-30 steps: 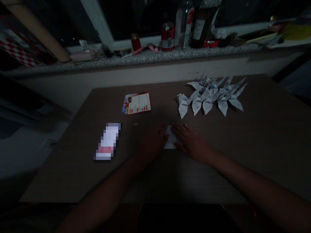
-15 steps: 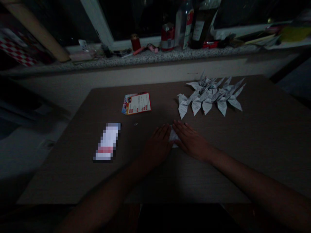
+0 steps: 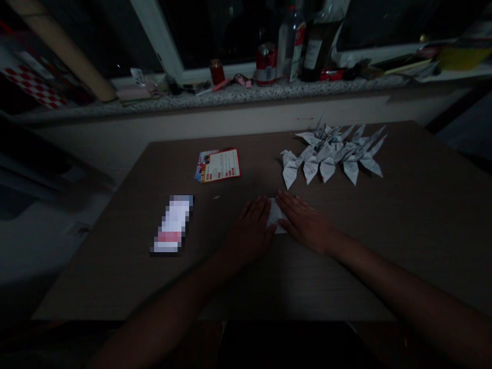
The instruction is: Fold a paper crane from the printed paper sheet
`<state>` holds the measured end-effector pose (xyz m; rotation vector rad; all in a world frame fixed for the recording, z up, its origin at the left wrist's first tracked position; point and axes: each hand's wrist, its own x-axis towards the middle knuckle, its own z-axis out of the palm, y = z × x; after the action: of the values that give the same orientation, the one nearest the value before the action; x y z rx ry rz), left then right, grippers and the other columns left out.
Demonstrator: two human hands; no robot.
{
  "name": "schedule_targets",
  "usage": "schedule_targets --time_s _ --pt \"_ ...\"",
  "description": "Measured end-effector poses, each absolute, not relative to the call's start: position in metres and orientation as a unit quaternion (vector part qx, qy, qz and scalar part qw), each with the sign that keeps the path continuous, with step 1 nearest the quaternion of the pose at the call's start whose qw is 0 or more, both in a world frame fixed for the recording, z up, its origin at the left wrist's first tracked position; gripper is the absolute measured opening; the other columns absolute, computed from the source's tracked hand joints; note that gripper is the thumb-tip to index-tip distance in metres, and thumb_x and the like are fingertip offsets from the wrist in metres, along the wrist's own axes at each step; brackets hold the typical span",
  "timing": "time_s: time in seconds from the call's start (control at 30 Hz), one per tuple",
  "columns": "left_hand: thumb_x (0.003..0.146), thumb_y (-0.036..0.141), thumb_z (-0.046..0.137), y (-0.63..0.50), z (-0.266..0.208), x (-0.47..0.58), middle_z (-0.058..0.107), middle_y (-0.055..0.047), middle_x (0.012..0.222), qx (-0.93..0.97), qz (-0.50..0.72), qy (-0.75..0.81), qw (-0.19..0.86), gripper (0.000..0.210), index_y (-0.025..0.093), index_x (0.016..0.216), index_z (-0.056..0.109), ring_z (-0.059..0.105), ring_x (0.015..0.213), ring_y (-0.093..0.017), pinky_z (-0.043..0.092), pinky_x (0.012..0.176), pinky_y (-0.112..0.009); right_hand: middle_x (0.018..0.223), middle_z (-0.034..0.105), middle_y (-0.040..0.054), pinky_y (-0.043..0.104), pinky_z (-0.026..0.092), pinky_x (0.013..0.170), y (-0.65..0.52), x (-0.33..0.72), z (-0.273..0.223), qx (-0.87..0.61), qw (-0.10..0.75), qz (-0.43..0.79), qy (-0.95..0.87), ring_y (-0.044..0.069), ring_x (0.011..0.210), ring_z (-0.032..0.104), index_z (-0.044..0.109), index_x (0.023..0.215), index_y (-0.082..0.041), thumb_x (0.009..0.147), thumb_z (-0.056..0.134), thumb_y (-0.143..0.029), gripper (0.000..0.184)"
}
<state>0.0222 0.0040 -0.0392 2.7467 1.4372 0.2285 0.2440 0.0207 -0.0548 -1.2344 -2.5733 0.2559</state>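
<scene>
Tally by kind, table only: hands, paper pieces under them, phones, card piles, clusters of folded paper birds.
Left hand, right hand: 2
Paper piece: 1
Phone: 1
Card pile: 1
Cluster of folded paper birds: 1 (birds overlap, not counted singly)
Total: 6

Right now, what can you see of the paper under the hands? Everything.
The paper is small and whitish, with rows of print too faint to read. It lies flat, as far as shows, on the brown tabletop. The left hand covers one side, the right hand the other, both touching it. Its full outline and any folds beneath the hands are hidden.
</scene>
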Motion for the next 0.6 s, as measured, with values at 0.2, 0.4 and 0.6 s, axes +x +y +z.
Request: schedule_targets --time_s 0.2,0.4,0.6 --pt "0.109 0.042 0.037 0.004 -0.039 0.021 0.033 -0.017 0.168 0.883 0.083 0.462 0.019 0.062 0.006 0.159 0.035 0.031 0.156 -0.028 0.025 0.129 -0.049 0.170 0.027 0.0152 0.053 0.027 0.127 0.020 0.257 -0.056 -0.439 0.142 0.095 -0.882 0.026 0.157 0.024 0.018 0.167 -0.019 0.110 0.033 -0.042 0.063" --pt "0.108 0.042 0.039 0.005 -0.039 0.021 0.033 -0.016 0.168 0.884 0.084 0.459 0.021 0.062 0.007 0.159 0.035 0.031 0.156 -0.028 0.025 0.130 -0.048 0.168 0.032 0.0143 0.053 0.029 0.127 0.019 0.255 -0.050 -0.449 0.148 0.095 -0.876 0.026 0.156 0.030 0.025 0.166 -0.019 0.110 0.034 -0.039 0.060" --pt "0.108 0.042 0.038 0.004 -0.039 0.022 0.034 -0.017 0.167 0.882 0.087 0.462 0.018 0.061 0.007 0.159 0.035 0.032 0.156 -0.029 0.024 0.129 -0.049 0.169 0.032 0.0153 0.052 0.027 0.128 0.025 0.241 -0.040 -0.428 0.183 0.078 -0.882 0.026 0.157 0.026 0.030 0.164 -0.014 0.110 0.034 -0.031 0.057"
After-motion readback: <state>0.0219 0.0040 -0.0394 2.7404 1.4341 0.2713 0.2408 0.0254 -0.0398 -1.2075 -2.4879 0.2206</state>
